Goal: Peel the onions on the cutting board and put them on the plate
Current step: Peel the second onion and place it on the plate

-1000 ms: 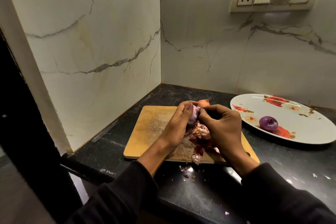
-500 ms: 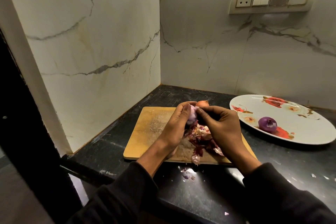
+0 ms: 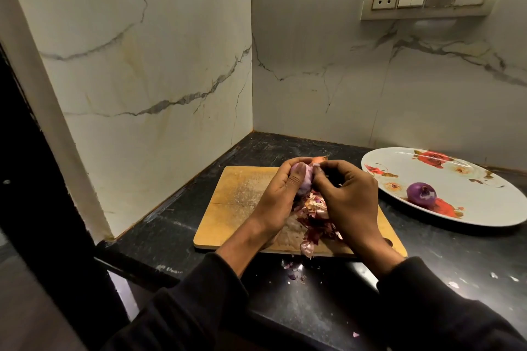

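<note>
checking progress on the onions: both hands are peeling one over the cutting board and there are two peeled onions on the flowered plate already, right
Not quite: the head view shows only one peeled purple onion on the flowered plate, not two. The rest holds: the left hand grips the onion in hand and the right hand works at its skin over the wooden cutting board.

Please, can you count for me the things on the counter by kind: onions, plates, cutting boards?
Onions: 3, one peeled onion on the plate, one pale onion held in the left hand and worked by the right hand, one orange onion partly hidden behind the hands
Plates: 1
Cutting boards: 1
Total: 5
</note>
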Demonstrator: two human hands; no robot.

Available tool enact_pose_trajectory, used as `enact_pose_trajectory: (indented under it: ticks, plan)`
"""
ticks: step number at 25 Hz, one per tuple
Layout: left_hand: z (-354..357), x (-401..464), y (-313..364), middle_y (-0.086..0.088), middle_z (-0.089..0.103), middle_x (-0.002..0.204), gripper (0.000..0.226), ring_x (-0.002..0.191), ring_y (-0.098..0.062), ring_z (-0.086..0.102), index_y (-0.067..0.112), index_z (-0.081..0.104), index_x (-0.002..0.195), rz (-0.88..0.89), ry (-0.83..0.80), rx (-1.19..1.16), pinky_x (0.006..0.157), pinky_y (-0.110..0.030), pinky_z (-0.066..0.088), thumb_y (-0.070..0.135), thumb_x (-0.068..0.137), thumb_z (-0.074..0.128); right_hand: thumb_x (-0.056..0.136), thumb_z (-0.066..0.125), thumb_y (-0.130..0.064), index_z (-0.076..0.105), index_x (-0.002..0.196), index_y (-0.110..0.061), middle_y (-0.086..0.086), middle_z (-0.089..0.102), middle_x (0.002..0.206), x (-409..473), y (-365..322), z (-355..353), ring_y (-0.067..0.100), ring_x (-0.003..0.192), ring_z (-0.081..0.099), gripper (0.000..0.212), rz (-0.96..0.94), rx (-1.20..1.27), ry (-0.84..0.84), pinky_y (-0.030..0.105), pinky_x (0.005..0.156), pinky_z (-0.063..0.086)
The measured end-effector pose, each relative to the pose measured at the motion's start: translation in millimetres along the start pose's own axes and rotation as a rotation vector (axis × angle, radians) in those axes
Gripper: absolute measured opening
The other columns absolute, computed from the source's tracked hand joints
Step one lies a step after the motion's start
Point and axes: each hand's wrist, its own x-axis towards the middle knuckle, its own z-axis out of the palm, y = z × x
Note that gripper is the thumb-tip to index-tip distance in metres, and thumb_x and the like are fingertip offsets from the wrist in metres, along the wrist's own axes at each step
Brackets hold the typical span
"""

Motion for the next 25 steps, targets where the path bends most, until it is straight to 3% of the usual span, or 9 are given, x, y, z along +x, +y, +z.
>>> enact_pose_trajectory:
  ticks: [5,8,13,16,19,22,25]
  plan:
    - [0,2,-2,-0.010,0.063,0.131,0.045,0.120,-0.025,0.063,0.014,0.056,0.135,0.019,0.048,-0.068,0.101,-0.041,0.053,0.038,0.097,0.050,0.092,0.071,-0.023,0.074,0.094,-0.017,-0.008,0.073,0.080,3,9,2,0.010,0.075,0.071,0.008,0.186,0.134,0.102,0.038,0.071,0.061]
    - [-1,1,-2,-0.006,0.063,0.129,0.046,0.118,-0.022,0.064,0.014,0.057,0.134,0.024,0.058,-0.041,0.101,-0.040,0.053,0.036,0.095,0.049,0.092,0.070,-0.027,0.073,0.093,-0.019,-0.004,0.073,0.082,4,14,2,0.015,0.079,0.072,0.009,0.249,0.171,0.097,0.046,0.074,0.061]
    - [-2,2,-3,-0.009,0.063,0.125,0.041,0.111,-0.021,0.066,0.018,0.059,0.127,0.013,0.108,-0.039,0.092,-0.037,0.056,0.036,0.092,0.048,0.093,0.068,-0.029,0.072,0.098,-0.019,-0.002,0.073,0.089,5,24,3,0.018,0.087,0.071,0.012,0.326,0.134,0.068,0.047,0.078,0.060]
    - [-3,4,-5,-0.013,0.064,0.124,0.036,0.114,-0.029,0.065,0.018,0.061,0.123,0.008,0.139,-0.040,0.096,-0.044,0.056,0.035,0.095,0.046,0.091,0.070,-0.023,0.068,0.100,-0.019,0.000,0.072,0.094,6,23,2,0.017,0.088,0.072,0.009,0.358,0.142,0.038,0.044,0.077,0.062]
    - [-4,5,-5,-0.013,0.067,0.121,0.030,0.111,-0.028,0.068,0.019,0.062,0.124,0.015,0.156,-0.052,0.096,-0.046,0.056,0.026,0.105,0.041,0.090,0.071,-0.021,0.067,0.097,-0.023,-0.003,0.072,0.090,7,20,0,0.012,0.082,0.071,0.009,0.272,0.029,0.019,0.039,0.073,0.062]
    - [-5,7,-4,-0.011,0.065,0.123,0.031,0.108,-0.024,0.069,0.021,0.060,0.128,0.018,0.176,-0.071,0.092,-0.044,0.057,0.022,0.107,0.037,0.092,0.069,-0.016,0.071,0.109,-0.025,-0.010,0.071,0.090,5,15,-3,-0.002,0.079,0.065,0.019,0.160,-0.127,-0.052,0.011,0.070,0.052]
    - [-7,7,-4,-0.009,0.063,0.124,0.030,0.107,-0.022,0.067,0.026,0.060,0.126,0.029,0.209,-0.073,0.088,-0.044,0.056,0.020,0.107,0.037,0.092,0.068,-0.017,0.074,0.115,-0.021,-0.009,0.074,0.099,4,13,-1,-0.001,0.084,0.066,0.024,0.140,-0.207,-0.134,0.007,0.072,0.046]
